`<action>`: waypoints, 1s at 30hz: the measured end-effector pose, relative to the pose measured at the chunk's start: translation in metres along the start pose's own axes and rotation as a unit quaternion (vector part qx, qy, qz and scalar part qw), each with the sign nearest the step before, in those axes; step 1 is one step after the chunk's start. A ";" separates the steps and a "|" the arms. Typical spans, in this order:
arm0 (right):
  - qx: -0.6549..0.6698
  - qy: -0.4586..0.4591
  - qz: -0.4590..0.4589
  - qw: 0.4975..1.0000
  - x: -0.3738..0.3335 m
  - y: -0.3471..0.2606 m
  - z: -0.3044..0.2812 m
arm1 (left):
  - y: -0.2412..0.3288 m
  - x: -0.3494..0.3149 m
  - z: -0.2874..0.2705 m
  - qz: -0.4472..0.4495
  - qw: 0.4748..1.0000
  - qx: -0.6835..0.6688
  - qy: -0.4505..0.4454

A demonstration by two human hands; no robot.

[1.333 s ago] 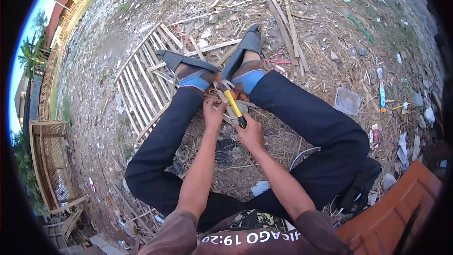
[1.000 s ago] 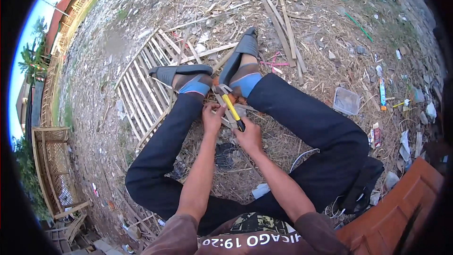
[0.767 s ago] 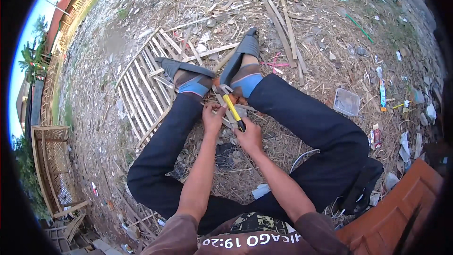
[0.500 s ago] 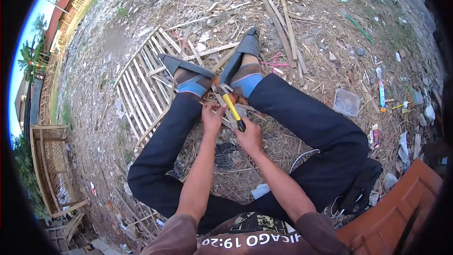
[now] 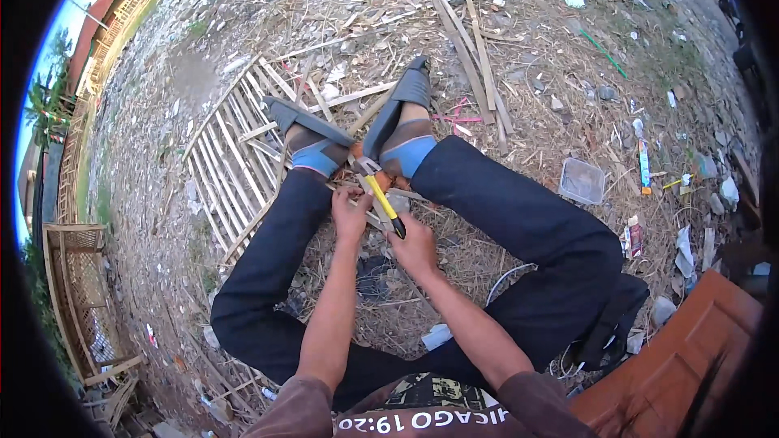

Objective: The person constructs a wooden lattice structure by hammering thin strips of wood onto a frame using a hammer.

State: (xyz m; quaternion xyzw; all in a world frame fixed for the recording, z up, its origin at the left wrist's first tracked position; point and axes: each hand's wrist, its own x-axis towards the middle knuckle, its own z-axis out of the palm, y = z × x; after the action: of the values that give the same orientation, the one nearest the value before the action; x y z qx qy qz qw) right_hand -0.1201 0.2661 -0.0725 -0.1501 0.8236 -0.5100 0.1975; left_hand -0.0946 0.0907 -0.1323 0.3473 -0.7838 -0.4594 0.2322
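Observation:
Between my feet, my right hand [image 5: 415,247] is closed around the black end of a hammer [image 5: 380,198] with a yellow handle. Its metal head lies by the orange-brown brick pieces [image 5: 398,184] beside my sandals. My left hand [image 5: 350,212] pinches a thin wooden strip just left of the handle; the fingers hide part of it. Both grey sandals [image 5: 399,105] rest on the ground, angled toward each other at the heels. A slatted bamboo frame [image 5: 235,164] lies flat beyond my left leg.
Loose wooden slats [image 5: 475,49] lie ahead of my right foot. A clear plastic tub [image 5: 582,181] sits to the right of my knee. A reddish-brown panelled board [image 5: 673,357] is at the lower right, and a lattice bamboo piece [image 5: 81,300] stands at far left. Litter covers the stony ground.
The whole view has shifted slightly, with things appearing a little further left. The hammer head now shows more plainly near the brick; both hands keep their holds.

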 end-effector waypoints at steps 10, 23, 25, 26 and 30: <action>0.041 0.016 0.008 0.999 -0.001 0.000 0.004 | 0.010 -0.004 -0.006 0.000 1.000 -0.004 -0.027; 0.047 0.010 0.016 0.999 0.001 0.006 0.002 | 0.016 -0.005 0.000 -0.039 0.999 -0.013 -0.025; 0.044 -0.018 0.039 0.998 0.001 -0.002 -0.001 | 0.012 -0.005 -0.003 -0.026 1.000 -0.010 -0.010; 0.042 -0.025 0.038 0.998 0.003 -0.004 -0.001 | 0.009 -0.004 -0.004 -0.019 1.000 -0.009 -0.003; 0.041 -0.024 0.028 0.998 0.003 -0.002 -0.001 | 0.007 -0.003 -0.001 -0.056 0.998 -0.005 -0.009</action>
State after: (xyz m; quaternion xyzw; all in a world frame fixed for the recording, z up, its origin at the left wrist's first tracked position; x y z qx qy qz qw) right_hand -0.1235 0.2648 -0.0702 -0.1310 0.8008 -0.5341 0.2372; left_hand -0.0938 0.0950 -0.1256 0.3853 -0.7631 -0.4783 0.2011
